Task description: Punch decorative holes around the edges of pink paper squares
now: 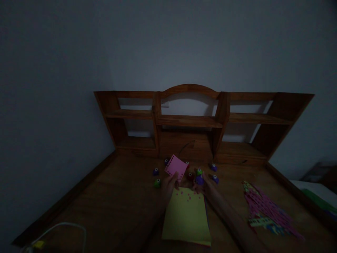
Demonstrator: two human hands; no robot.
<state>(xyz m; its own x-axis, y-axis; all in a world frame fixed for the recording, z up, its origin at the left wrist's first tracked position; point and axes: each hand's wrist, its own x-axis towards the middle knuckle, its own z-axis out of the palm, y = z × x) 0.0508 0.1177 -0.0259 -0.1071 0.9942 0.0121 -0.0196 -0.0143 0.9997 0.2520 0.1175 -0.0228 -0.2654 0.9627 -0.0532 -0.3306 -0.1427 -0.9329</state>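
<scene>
My left hand [170, 183] pinches a square of pink paper [177, 166] by its lower edge; small holes run along its left and lower edges. In my right hand [206, 186], the fingers close round a small purple paper punch [199, 180]. Both hands are above the far end of a stack of yellow paper [187, 218]. Small pink paper bits [189, 198] lie scattered on the top sheet. Just beyond my right hand stands a green punch [199, 171], and a dark red punch [190, 176] sits between the hands.
More punches stand around, including a green one [157, 182] at left and a purple one [215, 179] at right. Punched paper strips [268, 209] are heaped on the right of the wooden desk [118, 196]. A shelf unit [189, 121] stands behind. A white cable [65, 224] lies lower left.
</scene>
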